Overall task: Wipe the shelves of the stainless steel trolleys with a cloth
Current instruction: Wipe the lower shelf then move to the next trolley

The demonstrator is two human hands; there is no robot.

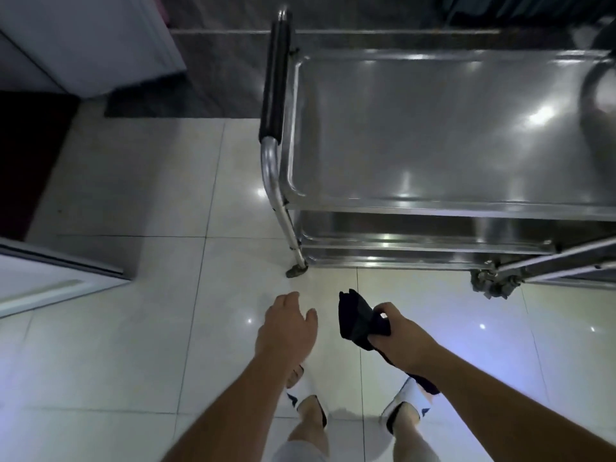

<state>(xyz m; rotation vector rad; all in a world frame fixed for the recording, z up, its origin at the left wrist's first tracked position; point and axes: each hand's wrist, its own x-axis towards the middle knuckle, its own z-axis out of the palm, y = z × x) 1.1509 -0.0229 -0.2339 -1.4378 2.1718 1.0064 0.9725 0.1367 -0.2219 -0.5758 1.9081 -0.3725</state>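
At nine o'clock a white cabinet edge is jutting into view above the pale tiled floor. Moving rightward, we are holding our left hand out at six o'clock, palm down, fingers loosely spread and gripping nothing, hovering over the tiles. Just beside it, we are clutching a dark cloth in our right hand, fingers curled tight around its bunched middle while one end is sticking up towards twelve o'clock and the other is trailing down under the wrist. Below, our feet are standing in white slippers.

The stainless steel trolley is filling the one-to-three o'clock area, well apart from both hands. Its black-padded handle is running along the left end, its top shelf is gleaming with light reflections, and a lower shelf is showing beneath. A caster wheel is sitting at the near right corner.
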